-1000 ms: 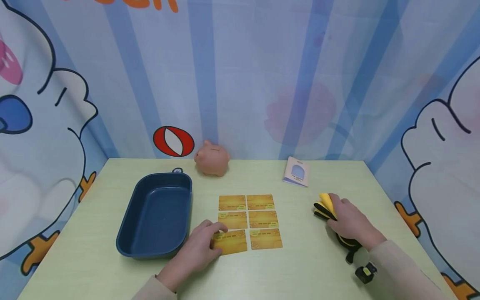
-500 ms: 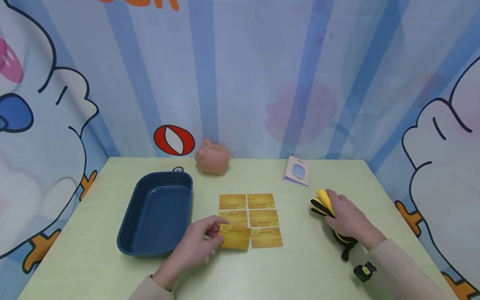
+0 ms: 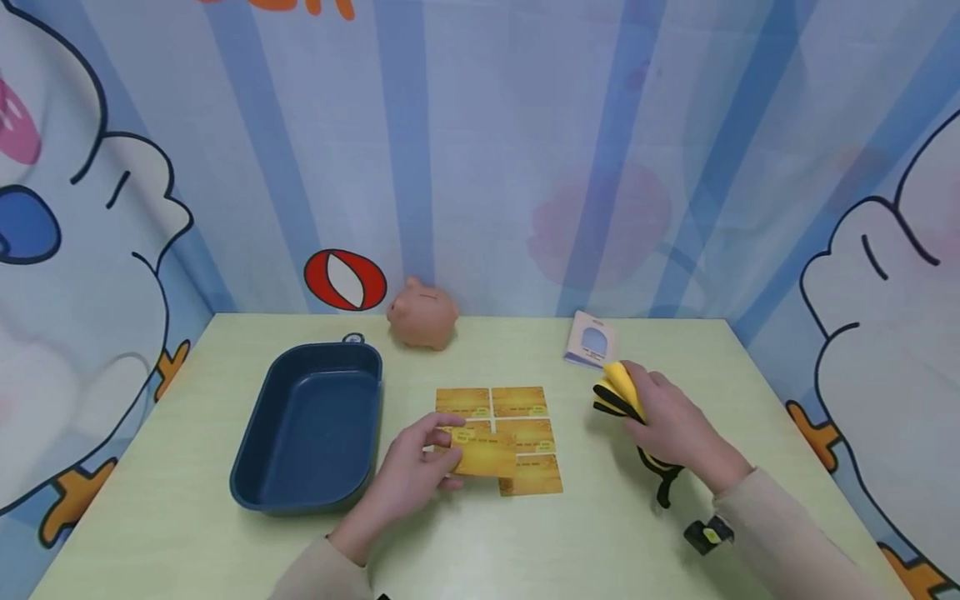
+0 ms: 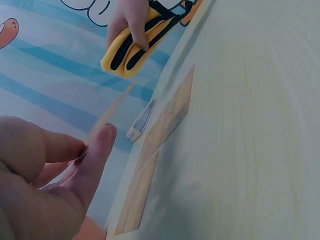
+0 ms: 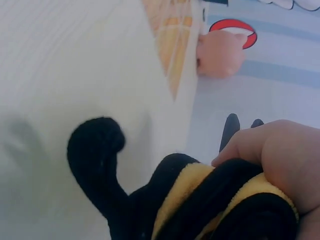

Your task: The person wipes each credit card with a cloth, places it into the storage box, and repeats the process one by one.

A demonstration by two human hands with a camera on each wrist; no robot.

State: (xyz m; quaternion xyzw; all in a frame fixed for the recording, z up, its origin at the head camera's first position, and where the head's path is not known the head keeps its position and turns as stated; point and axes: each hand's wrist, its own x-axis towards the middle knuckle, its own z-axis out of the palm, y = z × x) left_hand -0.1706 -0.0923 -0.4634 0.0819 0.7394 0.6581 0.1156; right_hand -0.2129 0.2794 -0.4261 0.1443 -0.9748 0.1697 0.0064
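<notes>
My left hand (image 3: 411, 471) pinches a golden card (image 3: 486, 454) between thumb and fingers, over the lower part of a grid of several more golden cards (image 3: 519, 401). In the left wrist view the held card (image 4: 111, 111) appears nearly edge-on, raised above the table. On the right, my right hand (image 3: 678, 421) grips a yellow and black striped plush toy (image 3: 621, 387), with a shadow on the table below it. The right wrist view shows the fuzzy stripes of the plush toy (image 5: 185, 200) and a curled black limb; its far side is hidden by the hand.
A dark blue tray (image 3: 251, 446) stands left of the cards on the pale table (image 3: 592, 550). At the back are a pink piggy bank (image 3: 422, 317) and a small pink booklet (image 3: 588, 340). A printed curtain (image 3: 480, 167) closes off the table's far side.
My left hand has lifted the lower-left card from the table and moved it right, over its neighbours. My right hand has moved the plush toy left and slightly farther back.
</notes>
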